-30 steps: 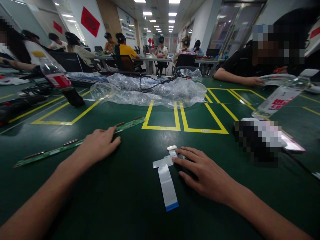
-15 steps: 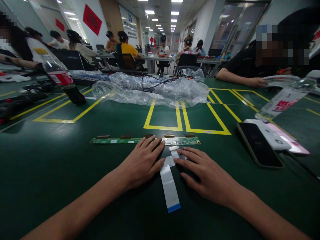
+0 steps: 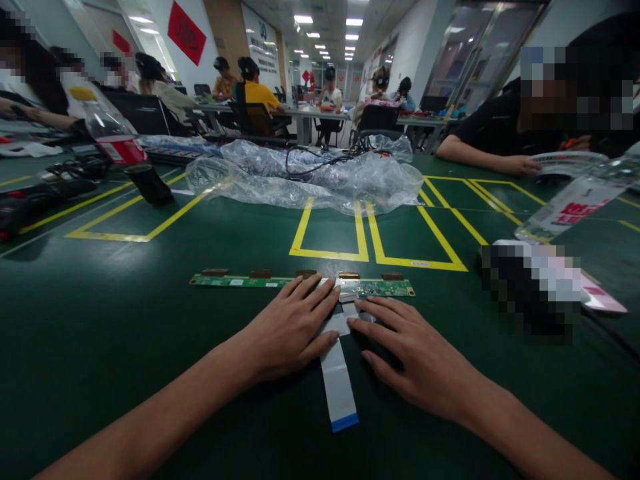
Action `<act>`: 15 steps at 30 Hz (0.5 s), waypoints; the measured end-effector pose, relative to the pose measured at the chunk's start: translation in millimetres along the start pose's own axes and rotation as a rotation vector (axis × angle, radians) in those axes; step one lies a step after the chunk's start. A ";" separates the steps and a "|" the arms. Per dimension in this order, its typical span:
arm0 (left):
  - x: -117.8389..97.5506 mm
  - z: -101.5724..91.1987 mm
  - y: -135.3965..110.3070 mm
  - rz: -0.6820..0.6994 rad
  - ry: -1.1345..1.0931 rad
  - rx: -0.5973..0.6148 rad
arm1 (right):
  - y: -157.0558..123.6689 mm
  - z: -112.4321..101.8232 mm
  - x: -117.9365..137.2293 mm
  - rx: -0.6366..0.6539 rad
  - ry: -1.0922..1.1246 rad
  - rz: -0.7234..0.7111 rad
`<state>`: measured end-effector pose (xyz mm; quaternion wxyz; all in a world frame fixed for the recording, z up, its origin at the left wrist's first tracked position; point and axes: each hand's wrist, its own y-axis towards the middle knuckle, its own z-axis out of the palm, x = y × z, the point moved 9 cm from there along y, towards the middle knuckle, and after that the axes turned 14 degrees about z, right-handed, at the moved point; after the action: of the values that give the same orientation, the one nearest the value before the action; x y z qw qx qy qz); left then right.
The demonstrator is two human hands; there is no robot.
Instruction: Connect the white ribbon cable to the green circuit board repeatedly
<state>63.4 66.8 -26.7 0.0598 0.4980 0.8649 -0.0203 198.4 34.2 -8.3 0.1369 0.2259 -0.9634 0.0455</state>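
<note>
A long, narrow green circuit board (image 3: 250, 283) lies flat on the dark green table, with brown film tabs along its far edge. My left hand (image 3: 295, 323) is open, fingers stretched out flat with the fingertips on the board's middle. Its thumb lies on a white flat ribbon cable (image 3: 338, 380), which has a blue end towards me. The cable's silvery connector (image 3: 349, 297) sits at the board's near edge; I cannot tell if it is seated. Beside it, my right hand (image 3: 410, 350) is open, its index and middle fingertips on the cable just behind the connector.
Crumpled clear plastic wrap (image 3: 320, 177) with black wires stretches across the back. A cola bottle (image 3: 123, 150) stands left. A clear bottle (image 3: 575, 200) and a blurred-out dark object (image 3: 525, 290) are right. Yellow tape (image 3: 330, 254) marks the table. Other people sit around.
The board has slid slightly right under my left hand, and the gap between its near edge and the cable connector has narrowed. My right hand stays almost still.
</note>
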 end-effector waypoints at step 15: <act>-0.7 0.8 0.7 0.008 0.008 -0.005 | -2.3 4.9 6.5 -0.004 -0.009 -0.024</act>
<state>64.4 66.4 -27.5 0.0575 0.5014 0.8631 -0.0158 192.6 28.7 -11.1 0.1334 0.2375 -0.9613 0.0407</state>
